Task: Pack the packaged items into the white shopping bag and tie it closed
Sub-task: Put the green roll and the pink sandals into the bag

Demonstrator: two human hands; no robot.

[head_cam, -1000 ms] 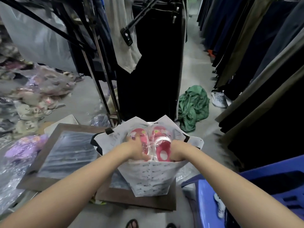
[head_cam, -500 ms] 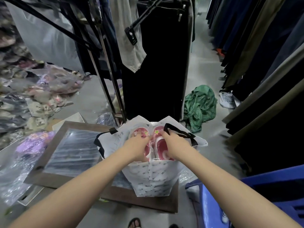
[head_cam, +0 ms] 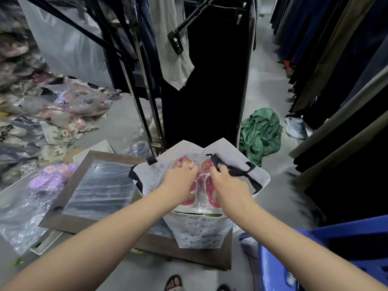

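The white shopping bag (head_cam: pixel 201 232) with small printed lettering stands open on a low brown board. Inside it lies a clear packet of pink slippers (head_cam: pixel 206 185), soles upward. My left hand (head_cam: pixel 178 177) rests on the packet's left slipper, fingers spread over it. My right hand (head_cam: pixel 227 181) grips the bag's black handle strap (head_cam: pixel 237 171) at the right rim, over the right slipper. A second black handle hangs at the bag's left rim (head_cam: pixel 136 181).
A brown framed board (head_cam: pixel 69 198) with plastic film lies left of the bag. Purple packaged slippers (head_cam: pixel 52 175) and heaps of packets cover the floor left. A clothes rack (head_cam: pixel 144 97) stands behind. Green cloth (head_cam: pixel 260 133) lies right; a blue plastic stool (head_cam: pixel 327 255) near right.
Both hands came up from the bag's sides onto the slipper packet. My right hand took hold of the black handle strap and drew it toward the middle.
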